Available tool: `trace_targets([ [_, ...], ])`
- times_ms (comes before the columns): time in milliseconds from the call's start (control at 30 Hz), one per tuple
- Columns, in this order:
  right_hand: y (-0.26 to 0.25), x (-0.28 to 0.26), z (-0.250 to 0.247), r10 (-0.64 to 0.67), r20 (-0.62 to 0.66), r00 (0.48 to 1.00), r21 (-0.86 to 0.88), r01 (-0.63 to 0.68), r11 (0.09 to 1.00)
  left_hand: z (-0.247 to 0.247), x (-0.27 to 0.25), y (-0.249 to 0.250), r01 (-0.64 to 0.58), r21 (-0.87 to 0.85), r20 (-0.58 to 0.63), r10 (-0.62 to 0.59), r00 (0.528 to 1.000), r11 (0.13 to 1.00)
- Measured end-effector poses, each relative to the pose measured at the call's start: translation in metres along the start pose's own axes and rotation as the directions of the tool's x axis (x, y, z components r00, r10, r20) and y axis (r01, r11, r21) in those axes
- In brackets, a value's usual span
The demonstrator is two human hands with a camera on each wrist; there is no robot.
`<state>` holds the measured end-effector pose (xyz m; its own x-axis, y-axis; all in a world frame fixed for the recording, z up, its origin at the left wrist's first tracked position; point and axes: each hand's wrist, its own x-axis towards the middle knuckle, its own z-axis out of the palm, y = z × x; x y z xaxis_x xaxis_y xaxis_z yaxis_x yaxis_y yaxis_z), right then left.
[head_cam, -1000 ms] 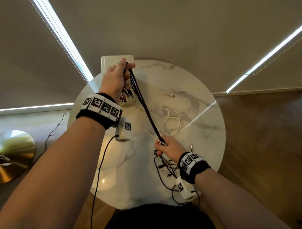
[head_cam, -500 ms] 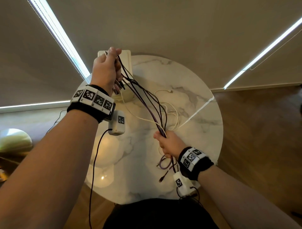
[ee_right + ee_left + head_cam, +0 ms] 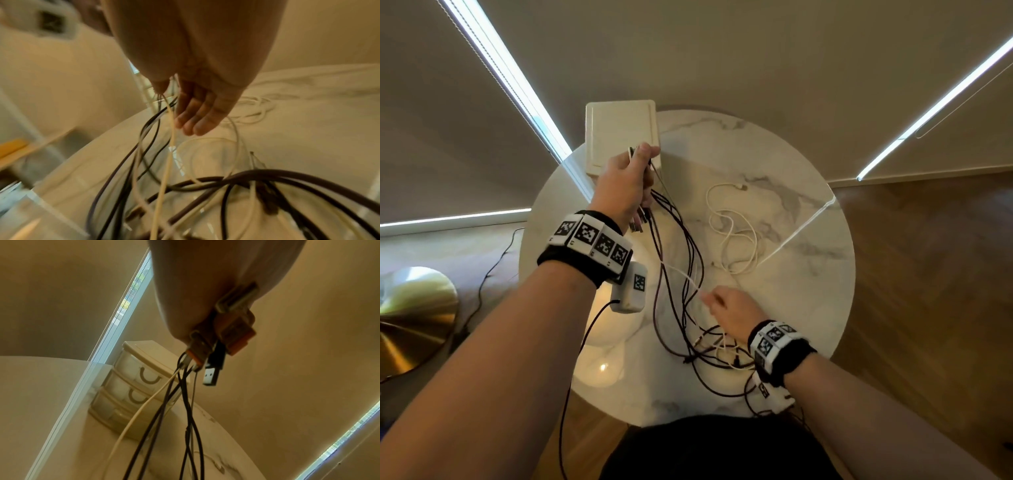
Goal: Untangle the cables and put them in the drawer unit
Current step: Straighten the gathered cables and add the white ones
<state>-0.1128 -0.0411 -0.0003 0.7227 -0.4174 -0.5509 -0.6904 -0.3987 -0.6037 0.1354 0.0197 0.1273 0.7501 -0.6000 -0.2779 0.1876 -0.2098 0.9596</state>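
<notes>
My left hand (image 3: 630, 178) is raised in front of the cream drawer unit (image 3: 619, 130) and grips the plug ends of several cables. USB plugs (image 3: 211, 374) hang from that fist, with the drawer unit (image 3: 133, 386) behind. The dark cables (image 3: 678, 274) hang slack down to a tangle (image 3: 709, 353) on the round marble table (image 3: 808, 325). My right hand (image 3: 709, 301) hovers low over the table. Its thumb and forefinger pinch a thin white cable (image 3: 170, 138) and its other fingers (image 3: 197, 123) are stretched out. A second white cable (image 3: 732, 233) lies loose in loops further back.
The drawer unit's drawers are closed, standing at the table's far left edge. A brass disc (image 3: 410, 318) and a black cord (image 3: 489, 270) lie on the floor to the left. Wooden floor (image 3: 928, 291) lies to the right of the table.
My right hand has let go of the dark bundle, which went from taut to slack, and now holds only the white cable. My left hand has come down in front of the drawer unit.
</notes>
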Motion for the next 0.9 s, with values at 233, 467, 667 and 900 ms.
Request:
trace_targets([
  [233,0.042,0.047,-0.013,0.242,-0.202,0.949,-0.171,-0.277,0.945,-0.001,-0.007,-0.006,0.019,-0.016,0.023,-0.019,1.000,1.000],
  [467,0.033,0.086,-0.031,0.101,-0.082,0.991,-0.318,-0.122,0.940,-0.008,-0.004,-0.013,0.028,-0.007,0.031,-0.027,0.999,1.000],
  [667,-0.004,0.092,-0.091,0.039,-0.322,0.946,0.107,-0.004,0.994,-0.014,0.003,-0.021,0.025,-0.034,0.012,-0.025,1.000,0.999],
  [900,-0.079,0.070,-0.144,0.003,-0.393,0.920,0.614,0.260,0.745,-0.013,0.006,-0.027,0.029,-0.002,0.010,-0.029,1.000,1.000],
])
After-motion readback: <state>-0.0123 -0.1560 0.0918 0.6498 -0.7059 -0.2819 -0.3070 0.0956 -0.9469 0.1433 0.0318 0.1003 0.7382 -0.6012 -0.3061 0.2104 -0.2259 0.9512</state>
